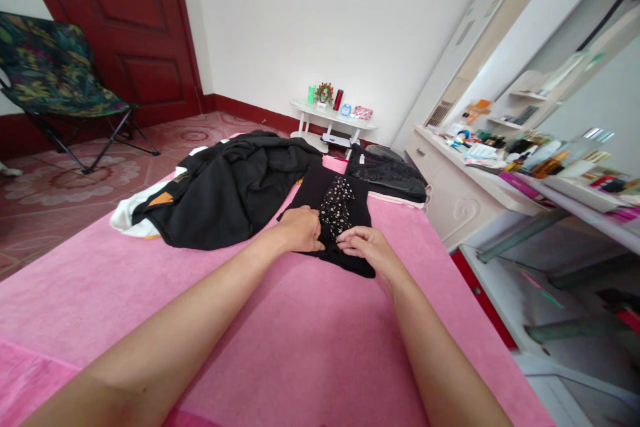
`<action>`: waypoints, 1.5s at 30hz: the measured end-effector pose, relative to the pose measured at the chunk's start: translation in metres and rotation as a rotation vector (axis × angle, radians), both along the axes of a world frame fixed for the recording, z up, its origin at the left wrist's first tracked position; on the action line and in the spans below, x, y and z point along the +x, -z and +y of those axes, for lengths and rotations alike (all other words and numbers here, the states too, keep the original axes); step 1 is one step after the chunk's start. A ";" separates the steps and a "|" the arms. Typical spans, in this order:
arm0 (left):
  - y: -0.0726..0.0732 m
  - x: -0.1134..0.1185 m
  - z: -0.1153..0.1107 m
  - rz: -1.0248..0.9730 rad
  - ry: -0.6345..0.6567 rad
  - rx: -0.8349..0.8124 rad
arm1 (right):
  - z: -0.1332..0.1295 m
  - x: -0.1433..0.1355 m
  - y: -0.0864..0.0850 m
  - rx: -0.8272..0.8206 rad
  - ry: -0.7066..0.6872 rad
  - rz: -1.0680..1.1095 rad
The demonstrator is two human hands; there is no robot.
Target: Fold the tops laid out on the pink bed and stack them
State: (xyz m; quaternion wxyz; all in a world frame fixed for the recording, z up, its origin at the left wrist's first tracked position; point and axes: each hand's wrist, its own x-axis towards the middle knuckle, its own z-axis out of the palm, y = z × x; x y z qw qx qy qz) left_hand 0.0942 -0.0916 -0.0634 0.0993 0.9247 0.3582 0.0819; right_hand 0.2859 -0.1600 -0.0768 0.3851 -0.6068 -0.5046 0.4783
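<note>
A black garment (357, 190) with a dotted ruffle (337, 205) down its middle lies on the pink bed cover (320, 333). My left hand (301, 229) is at its near left part, fingers curled down and closed on the black cloth. On the near right part, beside the lower end of the ruffle, my right hand (361, 244) has its fingers bent together on the fabric, pinching it. The garment's near edge bunches between and below both hands.
Left of the garment lies a heap of black clothing (225, 193) with white cloth under it. Folded dark lace clothing (387, 170) sits behind right. A cluttered dressing table (470, 180) borders the right side; a folding chair (60, 73) and small white table (333, 115) stand farther back.
</note>
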 end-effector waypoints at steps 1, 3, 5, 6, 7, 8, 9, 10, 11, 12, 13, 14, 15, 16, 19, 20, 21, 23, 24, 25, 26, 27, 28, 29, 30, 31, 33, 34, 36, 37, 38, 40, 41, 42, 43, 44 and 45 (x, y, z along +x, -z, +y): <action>0.001 0.001 -0.001 0.006 0.011 0.001 | 0.000 0.002 0.001 0.010 -0.040 -0.019; 0.003 0.002 -0.002 0.018 0.033 -0.001 | -0.002 0.004 0.003 0.079 -0.143 -0.111; 0.003 0.003 -0.003 0.037 0.021 0.005 | -0.004 0.003 0.006 0.191 -0.233 -0.262; 0.003 0.004 -0.004 0.047 0.007 0.010 | -0.004 0.002 0.007 0.250 -0.254 -0.358; 0.003 0.004 -0.005 0.058 -0.008 0.011 | -0.005 0.000 0.009 0.303 -0.259 -0.460; 0.002 0.005 -0.006 0.067 -0.016 0.009 | -0.005 -0.002 0.010 0.341 -0.254 -0.552; 0.002 0.006 -0.006 0.076 -0.018 0.002 | -0.005 -0.004 0.011 0.365 -0.242 -0.623; 0.002 0.006 -0.007 0.082 -0.017 -0.005 | -0.005 -0.007 0.012 0.382 -0.224 -0.666; 0.002 0.007 -0.007 0.086 -0.017 -0.012 | -0.004 -0.009 0.013 0.396 -0.199 -0.685; 0.002 0.007 -0.008 0.087 -0.017 -0.017 | -0.004 -0.010 0.014 0.406 -0.174 -0.689; 0.002 0.007 -0.008 0.085 -0.017 -0.021 | -0.004 -0.011 0.013 0.411 -0.155 -0.687; 0.002 0.007 -0.008 0.085 -0.019 -0.025 | -0.004 -0.011 0.012 0.403 -0.149 -0.687; 0.003 0.007 -0.008 0.086 -0.023 -0.031 | -0.004 -0.011 0.011 0.377 -0.157 -0.692; 0.003 0.006 -0.007 0.090 -0.024 -0.039 | -0.006 -0.011 0.009 0.337 -0.182 -0.704; 0.004 0.003 -0.004 0.086 -0.011 -0.069 | -0.012 -0.012 0.001 0.234 -0.286 -0.775; 0.004 0.002 -0.003 0.076 -0.001 -0.078 | -0.013 -0.012 -0.001 0.230 -0.300 -0.802; 0.005 0.001 -0.002 0.059 0.007 -0.082 | -0.014 -0.013 -0.002 0.237 -0.303 -0.817; 0.006 0.000 0.000 0.024 0.016 -0.084 | -0.014 -0.013 -0.001 0.247 -0.277 -0.779; 0.007 0.000 0.000 0.010 0.019 -0.083 | -0.013 -0.013 0.001 0.242 -0.259 -0.722; 0.007 0.000 0.000 0.000 0.020 -0.082 | -0.010 -0.012 0.003 0.237 -0.235 -0.645; 0.007 0.001 -0.001 -0.005 0.021 -0.081 | -0.008 -0.012 0.005 0.236 -0.204 -0.564; 0.007 0.001 -0.002 -0.007 0.020 -0.080 | -0.006 -0.012 0.008 0.243 -0.164 -0.491; 0.007 0.002 -0.003 -0.008 0.016 -0.078 | -0.003 -0.013 0.011 0.259 -0.114 -0.438; 0.006 0.003 -0.003 -0.010 0.009 -0.074 | -0.001 -0.014 0.013 0.278 -0.064 -0.414; 0.006 0.003 -0.003 -0.013 0.002 -0.072 | 0.000 -0.015 0.016 0.302 -0.026 -0.424; 0.006 0.003 -0.002 -0.015 -0.002 -0.075 | 0.000 -0.017 0.017 0.324 -0.006 -0.470; 0.006 0.000 0.002 -0.031 0.007 -0.109 | -0.002 -0.021 0.017 0.345 -0.032 -0.623; 0.007 -0.002 0.005 -0.052 0.028 -0.144 | -0.004 -0.023 0.016 0.347 -0.072 -0.706; 0.008 -0.007 0.013 -0.162 0.111 -0.239 | -0.010 -0.026 0.011 0.353 -0.169 -0.848; 0.008 -0.009 0.016 -0.259 0.149 -0.285 | -0.013 -0.028 0.008 0.359 -0.212 -0.906; 0.008 -0.011 0.019 -0.372 0.174 -0.325 | -0.016 -0.029 0.005 0.368 -0.248 -0.959; 0.008 -0.012 0.024 -0.576 0.168 -0.391 | -0.020 -0.032 0.001 0.383 -0.265 -1.033; 0.008 -0.012 0.025 -0.645 0.143 -0.416 | -0.022 -0.034 0.000 0.383 -0.244 -1.045; 0.007 -0.011 0.025 -0.687 0.117 -0.437 | -0.022 -0.036 0.000 0.381 -0.216 -1.042; 0.007 -0.011 0.026 -0.708 0.095 -0.456 | -0.023 -0.038 0.000 0.376 -0.192 -1.033; 0.007 -0.011 0.026 -0.718 0.079 -0.471 | -0.023 -0.039 0.000 0.372 -0.183 -1.028; 0.006 -0.011 0.027 -0.725 0.067 -0.480 | -0.024 -0.041 0.000 0.370 -0.192 -1.032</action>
